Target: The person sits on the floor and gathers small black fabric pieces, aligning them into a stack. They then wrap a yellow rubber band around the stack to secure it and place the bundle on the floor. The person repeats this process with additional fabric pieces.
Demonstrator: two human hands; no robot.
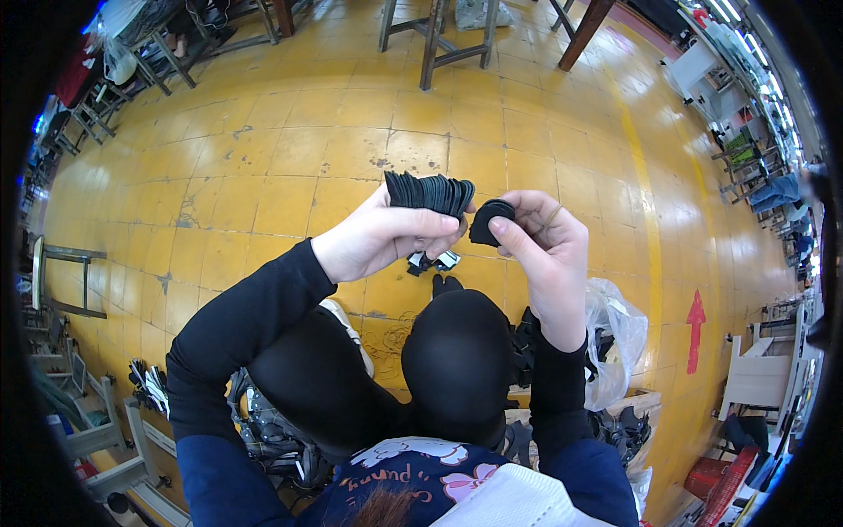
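Note:
A thick stack of small black fabric pieces (428,193) is gripped in my left hand (395,230), its thumb pressed along the near side and the layered edges turned up. Close beside it on the right, my right hand (546,241) pinches a few black rounded pieces (492,220) between thumb and fingers. These have one curved end and look like the ones in the stack. A small gap separates the two bunches. Both hands are raised in front of my knees, above the floor.
Right of my legs stand a clear plastic bag (615,329) with dark items and a wooden crate (645,404). Dark bundles (272,430) lie by my left leg. A black-and-white item (433,262) sits on the yellow tiled floor (290,167). Stools (435,44) stand ahead.

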